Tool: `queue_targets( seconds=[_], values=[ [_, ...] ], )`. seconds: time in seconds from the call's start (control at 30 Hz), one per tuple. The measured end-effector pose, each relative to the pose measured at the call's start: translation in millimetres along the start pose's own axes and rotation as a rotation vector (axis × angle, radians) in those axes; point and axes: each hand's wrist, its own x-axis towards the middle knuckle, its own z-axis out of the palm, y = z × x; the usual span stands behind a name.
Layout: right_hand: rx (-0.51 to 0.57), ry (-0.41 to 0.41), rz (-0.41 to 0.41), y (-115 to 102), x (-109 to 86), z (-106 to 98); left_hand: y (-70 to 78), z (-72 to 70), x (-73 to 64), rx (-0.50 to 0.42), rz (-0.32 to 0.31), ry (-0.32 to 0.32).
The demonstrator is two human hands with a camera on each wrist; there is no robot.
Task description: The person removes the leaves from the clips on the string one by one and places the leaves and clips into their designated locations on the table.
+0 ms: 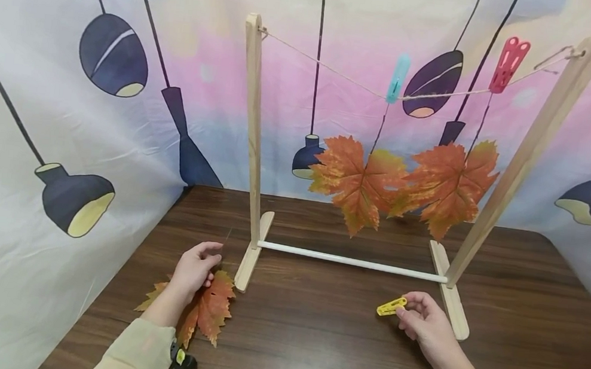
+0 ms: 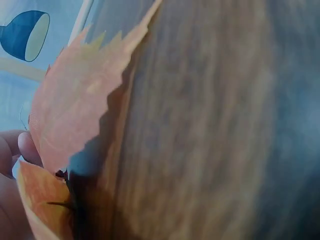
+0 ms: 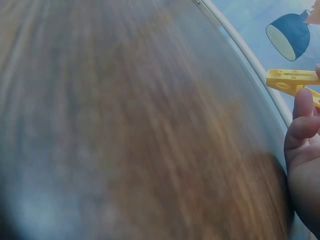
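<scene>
My left hand, left of the wooden stand, pinches the thin stem of an orange artificial maple leaf. The leaf hangs below the fingers, partly hidden behind the wrist; in the left wrist view the leaf rises beside the fingertips. On the right, my right hand holds a yellow clothespin between thumb and fingers, its nose pointing left. The right wrist view shows the clothespin with its jaws together.
A string spans the stand's wooden posts. A light blue clothespin and a red clothespin on it each hold a hanging maple leaf. A white rod joins the feet low over the brown table. Behind hangs a lamp-patterned cloth.
</scene>
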Motion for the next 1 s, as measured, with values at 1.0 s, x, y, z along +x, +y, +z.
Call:
queue_targets(
  seconds=[1.0],
  values=[
    [-0.156, -0.043, -0.017, 0.1, -10.1, -11.5, -7.6, 6.2, 0.6, 0.036, 0.020, 0.014]
  ],
)
